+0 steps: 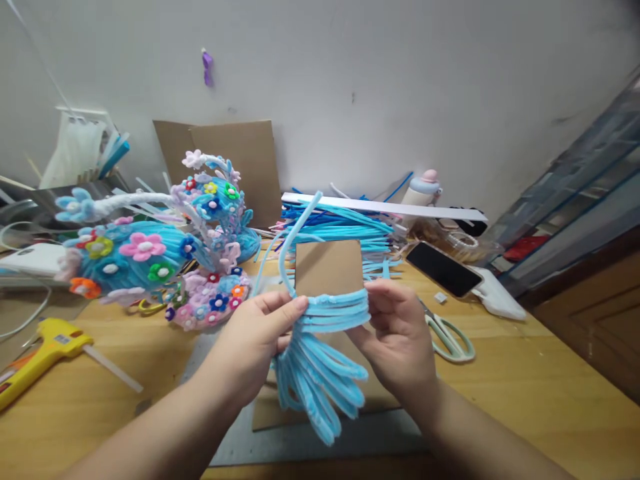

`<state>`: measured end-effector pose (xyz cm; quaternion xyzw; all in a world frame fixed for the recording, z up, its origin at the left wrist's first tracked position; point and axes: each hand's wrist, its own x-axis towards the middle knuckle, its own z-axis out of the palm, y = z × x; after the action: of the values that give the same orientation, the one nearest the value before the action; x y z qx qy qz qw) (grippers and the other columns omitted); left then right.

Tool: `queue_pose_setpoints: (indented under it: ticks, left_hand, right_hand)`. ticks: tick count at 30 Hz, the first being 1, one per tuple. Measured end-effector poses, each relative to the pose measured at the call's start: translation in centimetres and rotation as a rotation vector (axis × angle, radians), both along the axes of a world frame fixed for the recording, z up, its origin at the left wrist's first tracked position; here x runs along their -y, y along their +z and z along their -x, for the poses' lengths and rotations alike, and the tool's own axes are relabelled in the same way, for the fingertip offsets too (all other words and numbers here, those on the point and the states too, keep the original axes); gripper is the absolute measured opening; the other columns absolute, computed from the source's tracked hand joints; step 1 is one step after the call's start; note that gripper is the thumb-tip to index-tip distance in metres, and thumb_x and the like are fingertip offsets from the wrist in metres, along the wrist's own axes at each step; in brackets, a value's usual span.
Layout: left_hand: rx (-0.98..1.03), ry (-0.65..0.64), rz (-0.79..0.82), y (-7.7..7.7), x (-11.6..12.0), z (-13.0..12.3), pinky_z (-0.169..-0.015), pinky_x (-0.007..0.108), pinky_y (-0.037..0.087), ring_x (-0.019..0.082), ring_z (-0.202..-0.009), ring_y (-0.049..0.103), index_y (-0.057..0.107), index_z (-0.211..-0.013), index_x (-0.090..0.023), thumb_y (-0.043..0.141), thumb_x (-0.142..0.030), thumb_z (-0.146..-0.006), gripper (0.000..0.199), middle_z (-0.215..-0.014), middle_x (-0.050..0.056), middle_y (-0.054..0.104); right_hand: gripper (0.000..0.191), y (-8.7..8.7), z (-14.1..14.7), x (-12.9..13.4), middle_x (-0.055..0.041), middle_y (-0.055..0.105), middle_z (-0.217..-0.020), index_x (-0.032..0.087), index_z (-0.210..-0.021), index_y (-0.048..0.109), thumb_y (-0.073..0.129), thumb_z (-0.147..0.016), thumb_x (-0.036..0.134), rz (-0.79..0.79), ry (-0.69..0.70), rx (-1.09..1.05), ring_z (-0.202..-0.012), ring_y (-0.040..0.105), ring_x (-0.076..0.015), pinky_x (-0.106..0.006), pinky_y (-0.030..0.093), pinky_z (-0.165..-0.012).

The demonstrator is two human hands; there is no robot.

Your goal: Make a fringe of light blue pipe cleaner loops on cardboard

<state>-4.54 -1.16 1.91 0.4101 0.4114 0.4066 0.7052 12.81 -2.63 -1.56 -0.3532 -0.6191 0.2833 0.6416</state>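
The small cardboard square (329, 265) is above the desk (520, 380), blue fuzzy stems (334, 313) wound around its lower part, fanned loops (320, 387) hanging below it. At its left edge, the left hand (270, 321) pinches the blue fuzzy stems; at its right edge, the right hand (395, 327) is half curled, its grip unclear. Scissors (453, 341) lie to its right, a yellow glue gun (47, 350) far left.

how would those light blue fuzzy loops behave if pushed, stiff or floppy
The light blue loops probably bend but hold shape, as they fan outward from the left hand with rounded ends. They look light, being thin strands, and their fuzzy surface is likely not slippery.
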Motion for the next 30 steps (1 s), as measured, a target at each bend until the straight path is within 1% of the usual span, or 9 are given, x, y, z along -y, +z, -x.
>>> queue_pose_setpoints:
  ticks: [3, 6, 11, 15, 21, 25, 27, 29, 30]
  left_hand:
    - [0.012, 0.011, 0.018, -0.1, -0.1, -0.1, -0.053, 0.018, 0.048, 0.010, -0.057, 0.059, 0.067, -0.082, -0.013, 0.069, -0.035, -0.073, 0.024, -0.070, 0.004, 0.066]
    - [-0.003, 0.026, 0.028, -0.5, -0.2, -0.2, -0.055, 0.020, 0.050, 0.012, -0.060, 0.061, 0.065, -0.080, -0.012, 0.071, -0.037, -0.071, 0.027, -0.073, 0.006, 0.068]
    - [-0.014, 0.024, 0.038, -1.3, -0.2, -0.1, -0.058, 0.023, 0.051, 0.014, -0.065, 0.063, 0.066, -0.090, -0.011, 0.070, -0.039, -0.071, 0.033, -0.080, 0.009, 0.069]
    - [-0.033, 0.014, 0.042, -2.1, -0.4, 0.2, -0.059, 0.023, 0.051, 0.013, -0.063, 0.062, 0.065, -0.089, -0.012, 0.069, -0.039, -0.072, 0.032, -0.078, 0.007, 0.068]
    - [-0.058, 0.059, 0.070, -2.7, -0.6, -0.1, -0.054, 0.021, 0.048, 0.011, -0.059, 0.060, 0.062, -0.081, -0.011, 0.071, -0.037, -0.070, 0.030, -0.074, 0.005, 0.066]
    - [-0.062, 0.076, 0.073, -2.8, -0.6, -0.3, -0.052, 0.020, 0.047, 0.011, -0.056, 0.058, 0.060, -0.077, -0.012, 0.071, -0.039, -0.070, 0.030, -0.068, 0.002, 0.063]
    - [-0.086, 0.091, 0.040, -2.8, -0.9, 0.0, -0.048, 0.017, 0.043, 0.008, -0.050, 0.055, 0.060, -0.073, -0.013, 0.070, -0.039, -0.070, 0.029, -0.061, -0.001, 0.060]
    - [-0.141, 0.113, -0.021, -2.7, -1.3, 0.6, -0.044, 0.015, 0.038, 0.006, -0.045, 0.050, 0.059, -0.069, -0.013, 0.071, -0.038, -0.070, 0.028, -0.055, -0.004, 0.056]
    - [-0.178, 0.106, -0.049, -2.6, -1.5, 0.9, -0.042, 0.015, 0.036, 0.006, -0.044, 0.048, 0.059, -0.067, -0.013, 0.071, -0.038, -0.070, 0.028, -0.054, -0.004, 0.055]
  right_hand:
    - [0.044, -0.1, 0.0, 0.0, -0.0017, 0.059, -0.096, 0.029, -0.109, 0.048, 0.067, -0.073, 0.012, 0.018, -0.042, 0.026, -0.083, 0.062, -0.0148, -0.030, 0.053, -0.074]
    - [0.039, -0.3, -0.1, 0.0, -0.0021, 0.056, -0.098, 0.029, -0.105, 0.050, 0.066, -0.074, 0.012, 0.017, -0.066, 0.059, -0.085, 0.059, -0.0153, -0.030, 0.051, -0.074]
    - [0.040, -0.7, -0.3, 0.0, -0.0006, 0.057, -0.097, 0.030, -0.105, 0.047, 0.066, -0.075, 0.013, 0.083, -0.041, 0.094, -0.086, 0.058, -0.0153, -0.029, 0.048, -0.074]
    - [0.039, -1.1, -0.8, -0.3, 0.0000, 0.056, -0.094, 0.028, -0.102, 0.049, 0.069, -0.071, 0.014, 0.139, -0.088, 0.187, -0.085, 0.056, -0.0158, -0.029, 0.046, -0.075]
    - [0.023, -2.5, -1.1, -0.7, 0.0002, 0.056, -0.089, 0.025, -0.088, 0.053, 0.062, -0.072, 0.010, 0.094, -0.168, 0.221, -0.091, 0.054, -0.0175, -0.030, 0.042, -0.081]
    - [0.018, -3.4, -0.7, -0.4, -0.0001, 0.055, -0.084, 0.023, -0.086, 0.053, 0.060, -0.073, 0.013, 0.117, -0.245, 0.231, -0.084, 0.054, -0.0169, -0.029, 0.042, -0.078]
    - [0.019, -3.5, -0.5, -0.4, 0.0000, 0.054, -0.084, 0.023, -0.085, 0.052, 0.060, -0.072, 0.013, 0.141, -0.202, 0.240, -0.082, 0.053, -0.0165, -0.029, 0.042, -0.077]
    - [0.022, -3.3, -0.5, -0.7, -0.0001, 0.054, -0.087, 0.024, -0.089, 0.050, 0.060, -0.071, 0.016, 0.210, -0.055, 0.170, -0.083, 0.053, -0.0162, -0.029, 0.042, -0.077]
    - [0.022, -3.1, -0.5, -0.9, -0.0003, 0.054, -0.090, 0.024, -0.092, 0.048, 0.059, -0.072, 0.020, 0.264, 0.038, 0.084, -0.082, 0.053, -0.0157, -0.029, 0.043, -0.075]
